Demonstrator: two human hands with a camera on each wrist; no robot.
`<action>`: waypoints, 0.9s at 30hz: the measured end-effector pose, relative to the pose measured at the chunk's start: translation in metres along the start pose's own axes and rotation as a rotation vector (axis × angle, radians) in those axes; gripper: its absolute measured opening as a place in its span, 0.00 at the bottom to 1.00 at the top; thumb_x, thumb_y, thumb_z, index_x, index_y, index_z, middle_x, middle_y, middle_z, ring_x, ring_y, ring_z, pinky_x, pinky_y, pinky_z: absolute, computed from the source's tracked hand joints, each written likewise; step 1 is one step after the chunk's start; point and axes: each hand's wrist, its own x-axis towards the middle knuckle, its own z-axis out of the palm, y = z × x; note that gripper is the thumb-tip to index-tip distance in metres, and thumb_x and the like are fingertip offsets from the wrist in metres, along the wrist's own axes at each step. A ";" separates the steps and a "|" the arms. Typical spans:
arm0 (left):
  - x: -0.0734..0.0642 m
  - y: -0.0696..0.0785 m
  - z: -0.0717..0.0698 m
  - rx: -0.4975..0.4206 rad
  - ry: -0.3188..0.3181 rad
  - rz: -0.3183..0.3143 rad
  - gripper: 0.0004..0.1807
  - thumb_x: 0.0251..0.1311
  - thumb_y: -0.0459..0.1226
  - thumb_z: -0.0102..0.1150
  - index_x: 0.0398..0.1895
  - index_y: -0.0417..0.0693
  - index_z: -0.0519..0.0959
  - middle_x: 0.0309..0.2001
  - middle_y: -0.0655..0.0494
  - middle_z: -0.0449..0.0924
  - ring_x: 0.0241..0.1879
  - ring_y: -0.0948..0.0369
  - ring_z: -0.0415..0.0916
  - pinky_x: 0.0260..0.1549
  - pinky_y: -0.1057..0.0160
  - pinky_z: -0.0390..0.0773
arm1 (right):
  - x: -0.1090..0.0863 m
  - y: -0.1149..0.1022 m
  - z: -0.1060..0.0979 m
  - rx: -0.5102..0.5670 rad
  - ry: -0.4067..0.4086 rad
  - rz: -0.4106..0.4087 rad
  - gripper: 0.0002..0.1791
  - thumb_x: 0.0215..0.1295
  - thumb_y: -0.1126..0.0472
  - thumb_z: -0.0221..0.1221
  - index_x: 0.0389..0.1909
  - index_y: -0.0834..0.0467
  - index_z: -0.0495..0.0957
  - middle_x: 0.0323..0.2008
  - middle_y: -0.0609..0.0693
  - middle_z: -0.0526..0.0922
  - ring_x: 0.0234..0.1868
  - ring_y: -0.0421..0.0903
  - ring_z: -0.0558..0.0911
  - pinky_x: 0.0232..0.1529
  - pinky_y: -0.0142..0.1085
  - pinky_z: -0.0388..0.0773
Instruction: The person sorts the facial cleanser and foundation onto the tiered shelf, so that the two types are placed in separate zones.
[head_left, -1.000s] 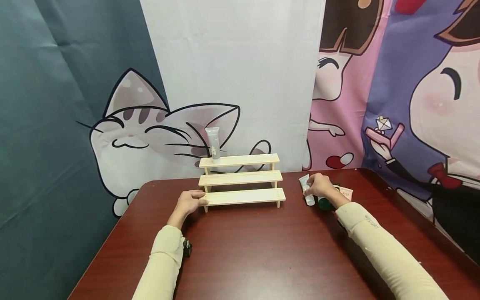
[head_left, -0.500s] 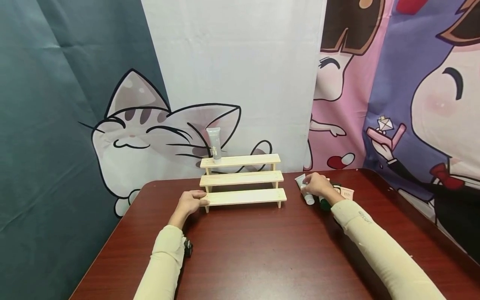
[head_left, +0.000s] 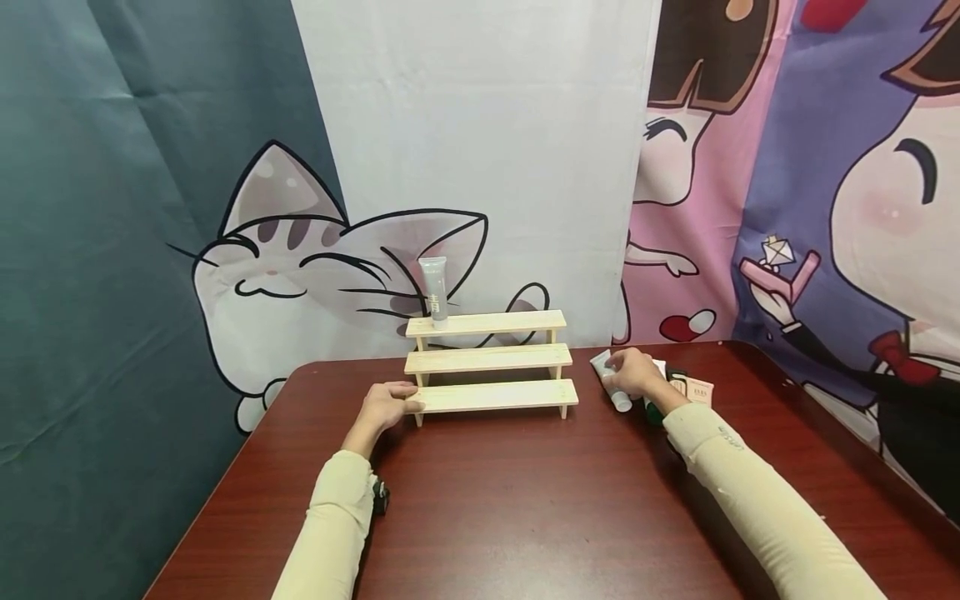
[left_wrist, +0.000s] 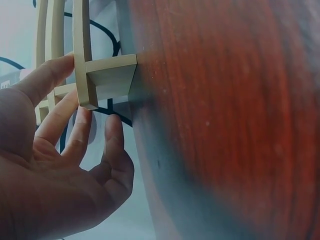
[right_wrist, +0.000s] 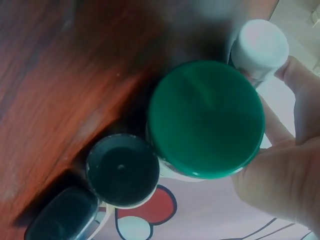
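Observation:
A three-step wooden stand (head_left: 495, 395) stands at the back of the table. My left hand (head_left: 384, 406) holds the left end of its lowest step, the thumb on the plank and the fingertips at its end. On the top step a clear tube (head_left: 435, 292) stands upright on its cap at the left. My right hand (head_left: 634, 372) pinches a white tube (head_left: 621, 401) that lies at the back right; its white cap (right_wrist: 262, 47) shows in the right wrist view. Right beside it is a tube with a wide green cap (right_wrist: 207, 120), partly under the hand.
A tube with a dark round cap (right_wrist: 122, 170) and a black-capped item (right_wrist: 62, 215) lie right of the green cap. A pale pink packet or tube (head_left: 701, 392) lies farthest right. A printed cloth backdrop (head_left: 487, 125) hangs behind the brown table (head_left: 480, 500).
Over the second, my right hand shifts slightly left and the white tube's far end tilts left. The left hand stays at the stand. The head view has turned slightly left.

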 end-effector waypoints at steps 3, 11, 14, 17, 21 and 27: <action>0.000 0.001 0.001 0.000 0.000 0.000 0.22 0.52 0.35 0.73 0.52 0.41 0.85 0.62 0.45 0.77 0.69 0.46 0.64 0.67 0.48 0.63 | -0.001 -0.001 -0.001 0.003 0.021 -0.010 0.25 0.56 0.61 0.68 0.54 0.66 0.79 0.48 0.66 0.80 0.36 0.54 0.81 0.21 0.36 0.82; 0.000 0.000 0.001 0.010 0.000 -0.010 0.21 0.52 0.35 0.73 0.52 0.42 0.85 0.62 0.46 0.77 0.69 0.46 0.64 0.67 0.47 0.63 | -0.010 -0.012 -0.009 0.016 0.071 -0.031 0.27 0.58 0.61 0.67 0.58 0.66 0.77 0.49 0.67 0.79 0.42 0.58 0.80 0.23 0.36 0.82; 0.000 -0.001 0.001 0.013 0.002 -0.015 0.21 0.52 0.36 0.73 0.52 0.42 0.85 0.62 0.46 0.77 0.69 0.46 0.64 0.68 0.47 0.62 | -0.013 -0.017 -0.012 0.003 0.090 -0.040 0.27 0.59 0.60 0.66 0.60 0.64 0.76 0.49 0.66 0.80 0.43 0.58 0.80 0.26 0.37 0.82; -0.001 -0.001 0.001 0.016 -0.001 -0.014 0.22 0.53 0.36 0.73 0.52 0.42 0.85 0.62 0.46 0.77 0.69 0.45 0.63 0.68 0.46 0.62 | -0.014 -0.021 -0.015 -0.011 0.112 -0.054 0.28 0.59 0.59 0.66 0.60 0.64 0.75 0.50 0.67 0.80 0.44 0.59 0.81 0.30 0.40 0.82; -0.001 0.001 0.000 0.009 0.001 -0.014 0.22 0.53 0.36 0.73 0.53 0.42 0.85 0.62 0.46 0.77 0.69 0.45 0.63 0.68 0.47 0.62 | -0.015 -0.026 -0.017 -0.011 0.146 -0.076 0.30 0.57 0.59 0.66 0.61 0.63 0.75 0.51 0.68 0.81 0.46 0.60 0.82 0.35 0.45 0.83; -0.002 0.002 0.000 -0.015 0.003 -0.009 0.21 0.53 0.34 0.73 0.52 0.40 0.85 0.62 0.45 0.77 0.69 0.45 0.63 0.67 0.47 0.63 | -0.019 -0.036 -0.017 0.020 0.209 -0.110 0.31 0.56 0.60 0.67 0.62 0.62 0.75 0.47 0.68 0.83 0.44 0.58 0.83 0.32 0.43 0.81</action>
